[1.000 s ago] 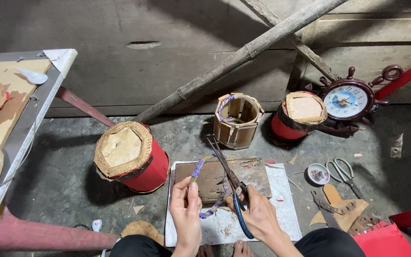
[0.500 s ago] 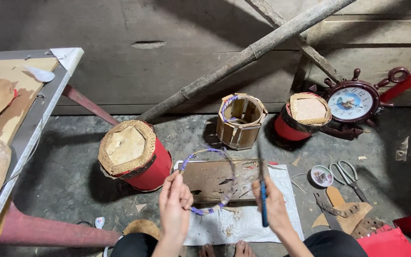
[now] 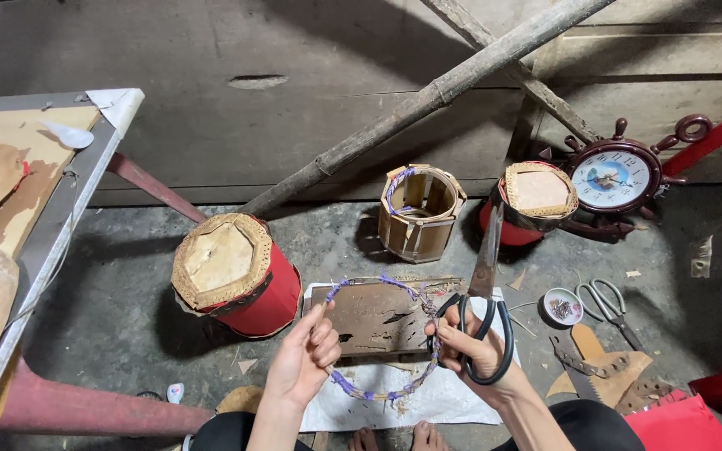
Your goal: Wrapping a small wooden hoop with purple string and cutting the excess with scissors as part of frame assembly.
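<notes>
My left hand [image 3: 302,359] pinches the left side of a thin hoop [image 3: 378,392] wrapped in purple and pale strips. My right hand [image 3: 474,347] grips the hoop's right side and also holds black-handled scissors [image 3: 486,284], blades pointing up. The hoop hangs above a brown board [image 3: 378,313] lying on a white sheet [image 3: 428,401] on the floor.
A red drum with a woven lid [image 3: 231,276] stands left of the board. Behind are an open bamboo frame [image 3: 419,213], another red drum [image 3: 532,200] and a ship-wheel clock [image 3: 620,175]. A small dish [image 3: 561,306], second scissors [image 3: 603,301], scraps and a saw lie right. A table [image 3: 52,225] is at left.
The hands have lifted the hoop off the board and spread it between them. The scissors have swung from lying over the board to pointing upward in the right hand.
</notes>
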